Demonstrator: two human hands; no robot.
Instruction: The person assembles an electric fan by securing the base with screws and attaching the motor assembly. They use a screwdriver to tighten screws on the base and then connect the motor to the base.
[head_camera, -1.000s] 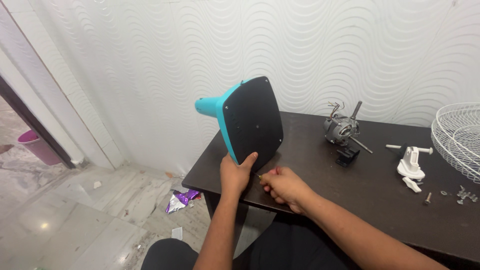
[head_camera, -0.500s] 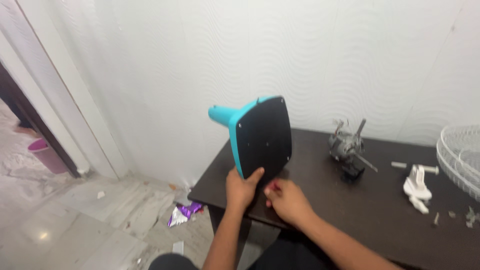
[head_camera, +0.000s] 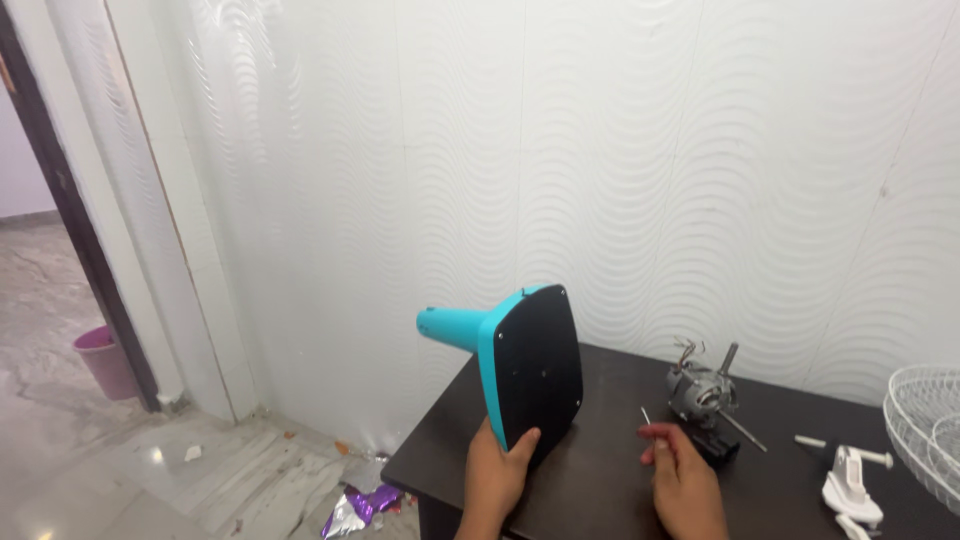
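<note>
Upright, the teal fan base (head_camera: 530, 375) is gripped by left hand (head_camera: 497, 470); right hand (head_camera: 683, 480) pinches a thin tool (head_camera: 646, 418)

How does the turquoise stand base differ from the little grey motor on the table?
The turquoise base is big, broad and flat-bottomed; the grey motor is small and compact. The base is tipped on edge, steadied by the left hand, while the motor stands alone, untouched. The base is smooth plastic with a black underside; the motor is bare metal with loose wires and a shaft sticking up. Both rest on the dark table.
</note>
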